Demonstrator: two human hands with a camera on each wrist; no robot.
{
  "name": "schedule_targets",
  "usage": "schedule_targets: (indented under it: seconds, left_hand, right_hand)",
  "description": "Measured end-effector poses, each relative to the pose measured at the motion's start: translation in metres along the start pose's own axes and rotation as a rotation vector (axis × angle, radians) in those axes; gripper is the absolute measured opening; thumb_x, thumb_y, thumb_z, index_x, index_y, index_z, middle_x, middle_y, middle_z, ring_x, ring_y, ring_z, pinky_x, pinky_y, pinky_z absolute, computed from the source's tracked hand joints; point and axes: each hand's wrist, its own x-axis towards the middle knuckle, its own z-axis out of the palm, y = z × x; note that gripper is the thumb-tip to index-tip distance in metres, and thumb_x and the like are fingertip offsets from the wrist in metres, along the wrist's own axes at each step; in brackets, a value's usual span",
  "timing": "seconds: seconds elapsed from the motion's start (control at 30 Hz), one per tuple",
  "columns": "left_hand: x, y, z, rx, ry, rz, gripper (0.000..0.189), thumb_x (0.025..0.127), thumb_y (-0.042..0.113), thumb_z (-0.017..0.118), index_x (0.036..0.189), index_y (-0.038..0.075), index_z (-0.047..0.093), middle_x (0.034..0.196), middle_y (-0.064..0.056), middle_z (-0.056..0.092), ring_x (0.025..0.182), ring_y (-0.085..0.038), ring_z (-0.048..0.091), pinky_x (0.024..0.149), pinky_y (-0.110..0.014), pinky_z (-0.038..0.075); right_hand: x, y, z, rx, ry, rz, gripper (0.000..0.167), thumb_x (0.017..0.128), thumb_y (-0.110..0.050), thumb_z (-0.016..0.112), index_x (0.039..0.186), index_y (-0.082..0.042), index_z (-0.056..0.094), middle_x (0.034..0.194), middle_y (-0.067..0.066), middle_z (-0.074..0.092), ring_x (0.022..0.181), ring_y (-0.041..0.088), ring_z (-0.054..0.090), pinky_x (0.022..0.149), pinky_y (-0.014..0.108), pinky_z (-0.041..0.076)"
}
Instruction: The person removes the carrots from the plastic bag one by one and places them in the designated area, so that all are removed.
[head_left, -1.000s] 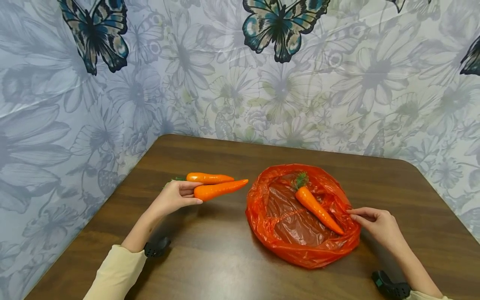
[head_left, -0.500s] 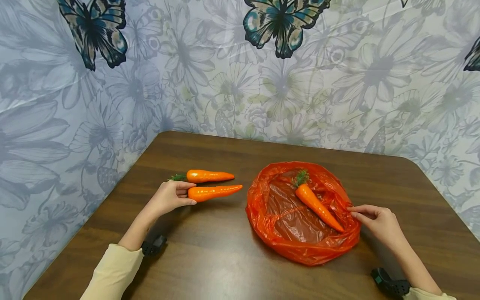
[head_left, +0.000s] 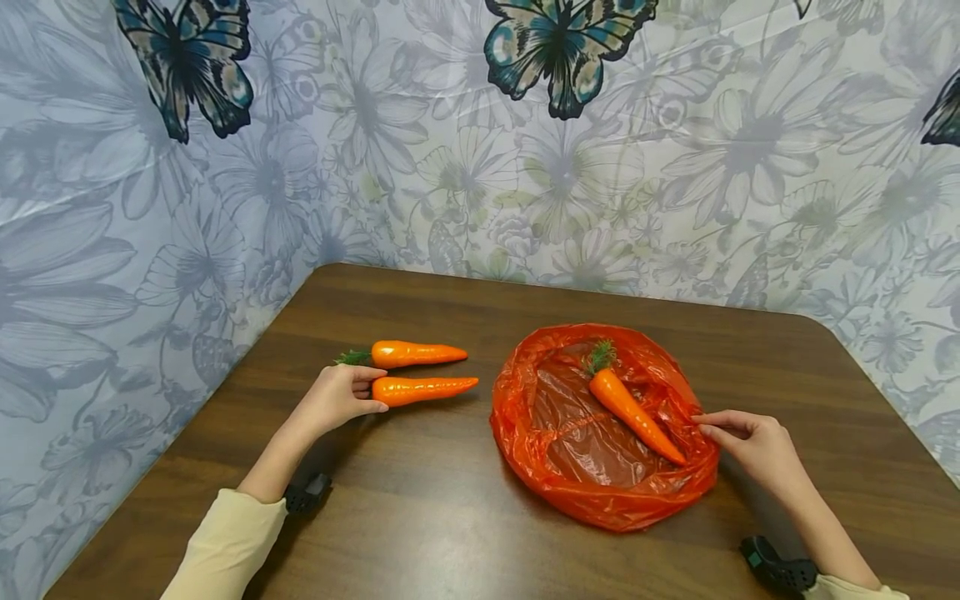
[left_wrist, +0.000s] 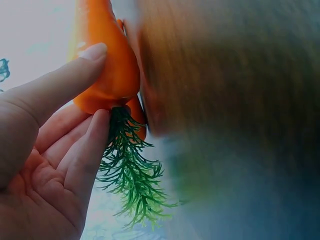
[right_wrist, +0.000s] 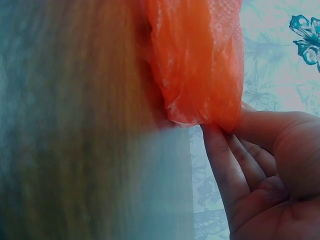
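My left hand (head_left: 339, 398) grips a carrot (head_left: 424, 390) by its thick end, between the thumb and the fingers. Green feathery leaves (left_wrist: 137, 172) hang from that end in the left wrist view, beside my fingers. Just behind it on the table lies a second carrot (head_left: 418, 354), roughly parallel, its greens pointing left. To the right stands a red plastic bag (head_left: 540, 492) with its rim rolled down into a wide round mouth. A third carrot (head_left: 636, 417) rests inside, leaves toward the back. My right hand (head_left: 761, 450) pinches the bag's right rim between thumb and fingers.
The brown wooden table (head_left: 420, 508) has rounded back corners and meets a wall covering (head_left: 465, 183) with flowers and butterflies. Each wrist wears a black camera, such as the left wrist camera (head_left: 307, 493). Bare tabletop separates the two left carrots from the bag.
My left hand has moved slightly left with its carrot, which has lowered and now lies nearly level, apart from the one behind it. My right hand stays at the bag's rim.
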Motion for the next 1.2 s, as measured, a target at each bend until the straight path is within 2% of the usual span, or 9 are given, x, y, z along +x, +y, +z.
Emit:
schedule_targets:
  seconds: [0.63,1.03,1.2]
  left_hand:
    - [0.0006,-0.0003,0.0011,0.061,0.030,-0.004,0.050,0.075,0.005,0.078,0.117,-0.015,0.058,0.112,-0.029,0.059,0.093,-0.033,0.064,0.074,-0.037,0.053]
    - [0.0008,0.0006,-0.0002,0.046,0.054,-0.010,0.050,0.076,0.007,0.078,0.117,-0.014,0.059,0.112,-0.029,0.059,0.094,-0.035,0.063,0.075,-0.037,0.053]
    - [0.0003,0.0013,-0.0012,0.031,0.062,-0.014,0.049,0.077,0.008,0.078,0.117,-0.014,0.059,0.112,-0.029,0.059,0.095,-0.035,0.063,0.075,-0.037,0.053]
  right_hand:
    - [0.0005,-0.0016,-0.0002,-0.002,0.006,-0.012,0.013,0.083,-0.006,0.071,0.094,0.002,0.073,0.088,0.012,0.069,0.075,-0.005,0.058,0.059,0.014,0.049]
    - [0.0002,0.0002,0.0008,0.029,0.001,-0.008,0.013,0.082,-0.003,0.071,0.093,0.004,0.072,0.088,0.013,0.069,0.074,-0.004,0.059,0.058,0.013,0.048]
    - [0.0002,-0.0004,0.0008,0.010,0.004,-0.005,0.013,0.083,-0.004,0.071,0.094,0.003,0.073,0.087,0.011,0.070,0.073,-0.005,0.059,0.058,0.014,0.049]
